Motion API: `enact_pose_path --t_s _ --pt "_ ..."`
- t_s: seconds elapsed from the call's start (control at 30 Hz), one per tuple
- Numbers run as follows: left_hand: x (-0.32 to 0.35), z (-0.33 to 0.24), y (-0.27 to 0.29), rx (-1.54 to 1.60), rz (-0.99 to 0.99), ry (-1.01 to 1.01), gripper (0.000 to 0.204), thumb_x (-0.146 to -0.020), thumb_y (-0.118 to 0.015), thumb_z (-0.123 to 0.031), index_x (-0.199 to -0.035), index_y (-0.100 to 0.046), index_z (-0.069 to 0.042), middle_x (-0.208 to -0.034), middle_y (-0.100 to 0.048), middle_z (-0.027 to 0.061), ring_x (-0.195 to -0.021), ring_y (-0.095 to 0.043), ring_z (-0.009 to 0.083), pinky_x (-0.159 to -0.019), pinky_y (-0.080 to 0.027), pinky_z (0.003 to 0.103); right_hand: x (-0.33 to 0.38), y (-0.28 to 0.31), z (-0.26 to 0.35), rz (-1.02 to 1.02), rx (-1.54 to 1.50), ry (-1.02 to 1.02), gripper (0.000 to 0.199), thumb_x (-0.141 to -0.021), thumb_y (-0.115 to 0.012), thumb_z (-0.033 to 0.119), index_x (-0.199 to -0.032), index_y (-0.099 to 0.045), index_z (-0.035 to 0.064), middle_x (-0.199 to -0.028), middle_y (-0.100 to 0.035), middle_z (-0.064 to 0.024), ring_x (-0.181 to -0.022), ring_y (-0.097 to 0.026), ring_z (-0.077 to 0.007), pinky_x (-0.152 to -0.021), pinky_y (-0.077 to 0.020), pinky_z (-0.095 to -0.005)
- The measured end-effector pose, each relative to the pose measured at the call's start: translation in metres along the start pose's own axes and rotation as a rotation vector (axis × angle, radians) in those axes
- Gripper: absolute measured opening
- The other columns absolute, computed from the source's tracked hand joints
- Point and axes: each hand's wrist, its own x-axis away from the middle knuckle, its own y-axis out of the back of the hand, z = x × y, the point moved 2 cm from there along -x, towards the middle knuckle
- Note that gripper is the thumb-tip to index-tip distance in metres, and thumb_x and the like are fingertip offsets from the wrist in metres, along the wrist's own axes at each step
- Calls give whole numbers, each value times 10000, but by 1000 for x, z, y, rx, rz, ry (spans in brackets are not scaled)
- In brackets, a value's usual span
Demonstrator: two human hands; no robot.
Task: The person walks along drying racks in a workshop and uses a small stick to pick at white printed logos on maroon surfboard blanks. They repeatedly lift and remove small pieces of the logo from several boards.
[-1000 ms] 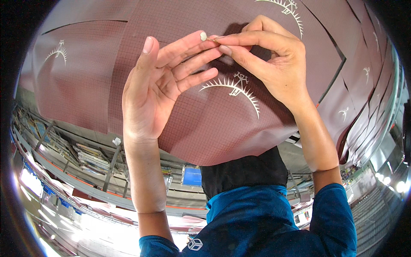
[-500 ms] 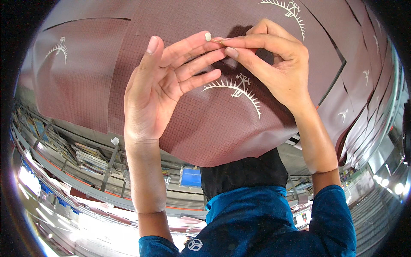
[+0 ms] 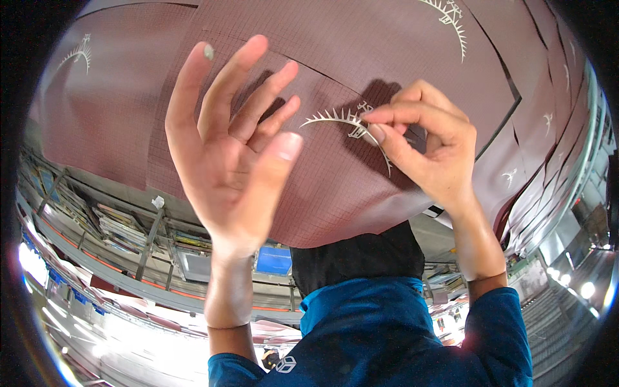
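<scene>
A maroon fabric panel (image 3: 335, 200) with a fine grid pattern fills the upper picture. It carries a white embroidered arc motif (image 3: 332, 118). My left hand (image 3: 225, 168) is raised in front of the fabric, palm toward me, fingers spread and holding nothing. My right hand (image 3: 432, 155) is at the right end of the motif, thumb and forefinger pinched together on the fabric there. Whether something small sits between those fingertips cannot be told.
More maroon panels overlap around it, one with a second white motif (image 3: 451, 19) at the top. A black cloth (image 3: 354, 258) and a blue garment (image 3: 387, 342) lie at bottom centre. Racks with stacked material (image 3: 122, 226) and a small blue screen (image 3: 274, 260) show behind.
My hands, pinched together near the top before, have parted. The left hand dropped away to the left and opened; the right hand moved down onto the white motif.
</scene>
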Motion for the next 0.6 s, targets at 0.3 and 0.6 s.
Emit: enact_pose_path --t_s 0.3,0.6 --pt "13 19 1 -197 -29 -176 1164 -735 -638 242 -1590 67 -112 -1590 -195 320 -1391 -407 481 -1089 -457 492 6 -5 5 -24 77 -6 190 -769 -787 -41 -948 -774 22 -820 -666 -60 -707 -624 -105 -637 -494 -225" --pt "-1 4 15 -462 203 -209 1279 -692 -755 159 -1591 109 -123 -1618 -166 277 -1394 -406 472 -1061 -490 494 -4 -5 9 32 112 -28 162 -760 -778 -27 -915 -765 19 -805 -658 -53 -707 -607 -105 -649 -485 -234"
